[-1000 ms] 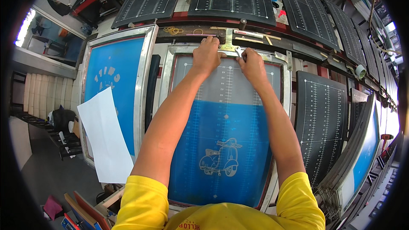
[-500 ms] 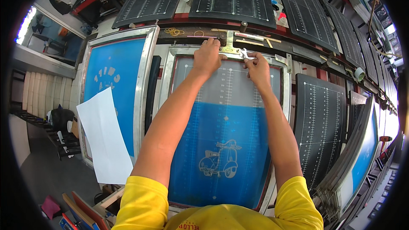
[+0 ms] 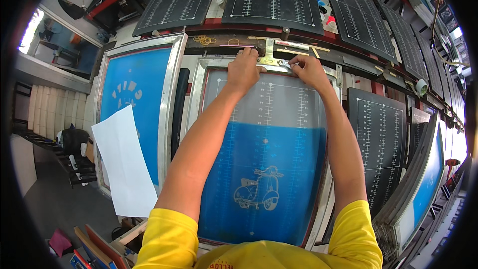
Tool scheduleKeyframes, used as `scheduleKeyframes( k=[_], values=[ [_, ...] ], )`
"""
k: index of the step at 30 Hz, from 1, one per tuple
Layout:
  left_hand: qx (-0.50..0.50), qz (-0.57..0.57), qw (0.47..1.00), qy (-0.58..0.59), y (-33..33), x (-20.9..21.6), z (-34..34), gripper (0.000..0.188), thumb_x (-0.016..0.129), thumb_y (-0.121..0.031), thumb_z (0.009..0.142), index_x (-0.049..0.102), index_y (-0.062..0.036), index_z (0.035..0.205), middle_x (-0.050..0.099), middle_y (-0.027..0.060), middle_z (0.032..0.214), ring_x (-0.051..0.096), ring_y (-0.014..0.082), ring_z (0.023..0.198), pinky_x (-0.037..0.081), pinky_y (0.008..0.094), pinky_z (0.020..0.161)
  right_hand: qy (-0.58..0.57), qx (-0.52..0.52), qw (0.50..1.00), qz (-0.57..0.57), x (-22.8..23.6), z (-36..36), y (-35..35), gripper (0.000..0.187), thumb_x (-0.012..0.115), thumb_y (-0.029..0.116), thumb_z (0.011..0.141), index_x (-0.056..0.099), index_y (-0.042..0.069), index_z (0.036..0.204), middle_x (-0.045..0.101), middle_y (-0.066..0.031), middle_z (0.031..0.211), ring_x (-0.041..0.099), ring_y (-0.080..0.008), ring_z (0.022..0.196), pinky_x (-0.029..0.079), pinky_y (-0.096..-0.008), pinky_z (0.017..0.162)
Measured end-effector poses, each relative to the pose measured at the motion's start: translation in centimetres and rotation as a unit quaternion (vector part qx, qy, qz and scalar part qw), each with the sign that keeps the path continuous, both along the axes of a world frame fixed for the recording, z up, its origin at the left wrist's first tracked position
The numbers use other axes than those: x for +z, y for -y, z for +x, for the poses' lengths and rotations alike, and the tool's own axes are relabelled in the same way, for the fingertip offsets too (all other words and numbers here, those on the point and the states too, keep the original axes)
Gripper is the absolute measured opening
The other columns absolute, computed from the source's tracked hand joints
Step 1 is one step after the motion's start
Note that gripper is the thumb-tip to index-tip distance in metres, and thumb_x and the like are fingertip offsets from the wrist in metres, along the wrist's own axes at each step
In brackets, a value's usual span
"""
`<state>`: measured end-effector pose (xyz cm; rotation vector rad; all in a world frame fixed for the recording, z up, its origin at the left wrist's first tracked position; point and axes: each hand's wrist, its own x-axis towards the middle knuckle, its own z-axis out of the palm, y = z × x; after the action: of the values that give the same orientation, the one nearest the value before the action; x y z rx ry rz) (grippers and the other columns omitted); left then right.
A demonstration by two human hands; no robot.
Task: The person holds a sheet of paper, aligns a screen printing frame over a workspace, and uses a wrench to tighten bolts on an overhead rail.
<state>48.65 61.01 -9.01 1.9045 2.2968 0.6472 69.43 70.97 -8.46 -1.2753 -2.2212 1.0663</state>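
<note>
A silk-screen frame (image 3: 211, 63) lies flat before me, its mesh grey at the far end and blue nearer, with a scooter stencil (image 3: 257, 189). At its far edge, a T-shaped metal bracket (image 3: 269, 54) sits against the frame with bolts along its foot. My left hand (image 3: 244, 72) is wrapped over the far rim, just left of the bracket; its fingertips are partly hidden. Between the bent fingers of my right hand (image 3: 309, 71) is a small metal wrench (image 3: 286, 64), its head at the bolt on the bracket's right side.
Left of me leans another blue screen (image 3: 133, 65), partly covered by a white paper sheet (image 3: 124, 164). Black printing boards (image 3: 376, 134) with ruled marks stand right and beyond the rail. A marker (image 3: 292, 45) and rubber bands (image 3: 204, 40) lie on the rail. Several screens (image 3: 406, 204) stack at right.
The wrench has turned and lowered onto the bracket's right bolt. My right hand has shifted right, with its elbow swung outward. My left hand stays at the rim.
</note>
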Motion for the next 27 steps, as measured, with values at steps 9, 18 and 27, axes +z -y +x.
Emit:
scheduleKeyframes(
  k=[9,18,27],
  values=[
    [-0.007,-0.013,1.000,-0.018,-0.4,0.2,0.4,0.044,0.079,-0.029,0.080,0.059,-0.0035,0.109,0.057,0.0081,0.113,0.060,0.0279,0.107,0.056,0.0438,0.079,0.064,0.096,0.991,-0.069,1.7,0.3,-4.0,0.015,0.066,0.012,0.087,0.071,-0.003,0.089,0.067,-0.0075,0.073,0.060,-0.0153,0.056,0.049,-0.0309,0.055],
    [-0.013,0.015,1.000,-0.006,0.2,-0.1,0.0,0.038,0.077,-0.028,0.081,0.059,-0.0059,0.106,0.060,0.0074,0.108,0.061,0.0290,0.103,0.052,0.0442,0.081,-0.059,-0.084,0.989,-0.109,-0.3,1.1,4.1,0.026,0.056,0.011,0.092,0.061,-0.004,0.113,0.070,-0.0131,0.077,0.066,-0.0170,0.057,0.051,-0.0316,0.056],
    [-0.016,0.044,0.999,-0.001,-0.1,-0.2,0.1,0.040,0.078,-0.030,0.078,0.059,-0.0063,0.103,0.061,0.0076,0.105,0.062,0.0302,0.101,0.052,0.0451,0.078,-0.173,-0.146,0.947,-0.229,-0.7,-1.1,8.2,0.021,0.054,0.010,0.096,0.059,-0.005,0.110,0.068,-0.0085,0.074,0.061,-0.0133,0.052,0.044,-0.0266,0.044]
  ],
)
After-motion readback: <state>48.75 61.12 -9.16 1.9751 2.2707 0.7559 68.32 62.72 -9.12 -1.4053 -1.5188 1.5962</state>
